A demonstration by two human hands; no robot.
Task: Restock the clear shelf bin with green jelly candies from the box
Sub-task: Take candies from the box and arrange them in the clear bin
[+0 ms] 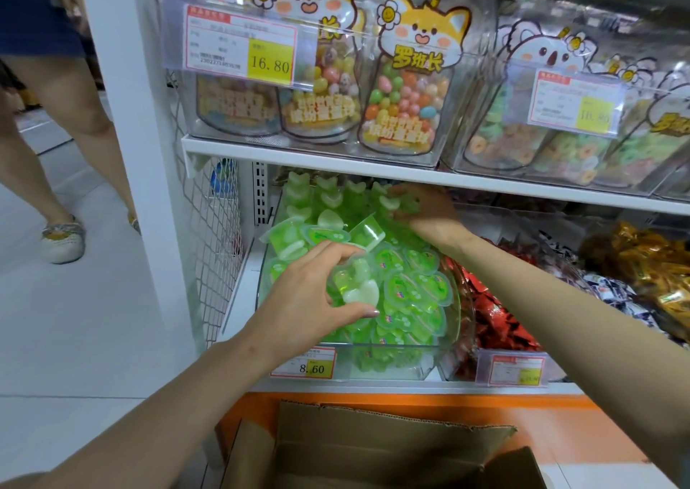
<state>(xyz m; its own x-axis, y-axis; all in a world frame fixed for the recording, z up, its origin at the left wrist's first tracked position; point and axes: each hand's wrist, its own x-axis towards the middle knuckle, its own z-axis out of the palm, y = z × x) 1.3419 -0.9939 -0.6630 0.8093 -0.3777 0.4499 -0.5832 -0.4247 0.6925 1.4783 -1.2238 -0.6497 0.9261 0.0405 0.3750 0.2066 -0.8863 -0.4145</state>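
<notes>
The clear shelf bin [453, 324] sits on the lower shelf, heaped with green heart-shaped jelly cups [410, 290]. My left hand [310, 294] hovers over the bin's front left and grips a few green jelly cups [354, 283] between thumb and fingers. At the back of the bin, under the upper shelf, my right hand [429, 212] has its fingers curled on jelly cups [401, 203] in the pile. An open cardboard box [373, 447] stands below the shelf; its inside is dark and hidden.
A bin of red-wrapped sweets [485, 317] and gold and blue-white wrapped sweets [634, 261] lie to the right. Candy jars [407, 89] fill the upper shelf. A wire mesh panel [213, 242] bounds the left side. A person's legs [74, 122] stand in the aisle at left.
</notes>
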